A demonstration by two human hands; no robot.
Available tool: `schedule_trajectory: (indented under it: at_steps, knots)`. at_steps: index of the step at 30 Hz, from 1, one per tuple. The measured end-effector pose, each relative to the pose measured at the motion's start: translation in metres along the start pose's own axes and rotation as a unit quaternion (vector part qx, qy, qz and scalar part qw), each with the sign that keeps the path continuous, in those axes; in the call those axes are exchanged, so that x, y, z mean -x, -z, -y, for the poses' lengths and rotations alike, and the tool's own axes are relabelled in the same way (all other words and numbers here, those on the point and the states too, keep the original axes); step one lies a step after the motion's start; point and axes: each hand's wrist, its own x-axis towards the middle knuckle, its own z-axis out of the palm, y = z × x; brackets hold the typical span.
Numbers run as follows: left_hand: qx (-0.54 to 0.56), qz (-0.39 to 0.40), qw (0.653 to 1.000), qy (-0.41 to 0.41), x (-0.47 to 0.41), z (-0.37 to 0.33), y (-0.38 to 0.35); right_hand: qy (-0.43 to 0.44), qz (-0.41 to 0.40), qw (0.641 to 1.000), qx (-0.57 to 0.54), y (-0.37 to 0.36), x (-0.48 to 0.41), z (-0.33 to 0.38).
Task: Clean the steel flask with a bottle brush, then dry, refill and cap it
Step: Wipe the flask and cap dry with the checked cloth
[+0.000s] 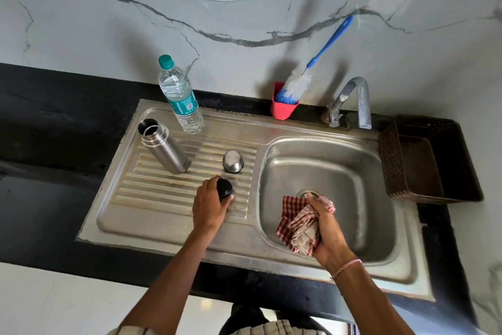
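The open steel flask [163,145] stands upright on the ribbed drainboard [152,185], uncapped. To its right sits the steel outer cap [233,161], dome up. My left hand [210,205] grips a black inner stopper [225,188] on the drainboard, in front of the steel cap. Over the sink basin [353,177], my right hand [324,228] holds a bunched red-checked cloth [297,222]. The blue-handled bottle brush [307,73] stands bristles down in a red cup [282,109] at the back. A clear water bottle [180,95] with a green cap stands behind the flask.
A steel tap [358,101] curves over the basin's back right corner. A dark woven basket [426,160] sits on the black counter right of the sink. A marble wall rises behind. The drain [308,193] lies just beyond the cloth.
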Motion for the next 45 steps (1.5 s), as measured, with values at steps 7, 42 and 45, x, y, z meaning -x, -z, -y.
schedule_trajectory:
  at_steps: [7, 42, 45]
  knots:
    - [0.295, 0.146, 0.944, -0.028, 0.022, -0.051, 0.038, 0.076, 0.026, 0.996, -0.035, 0.008, 0.022, 0.026]
    - [0.390, 0.040, 0.918, -0.057, 0.093, -0.217, 0.075, 0.518, 0.143, 0.821, 0.191, 0.026, 0.068, 0.044]
    - [0.425, 0.089, 0.900, -0.037, 0.096, -0.223, 0.079, 0.616, 0.144, 0.672, 0.385, 0.023, 0.073, 0.050]
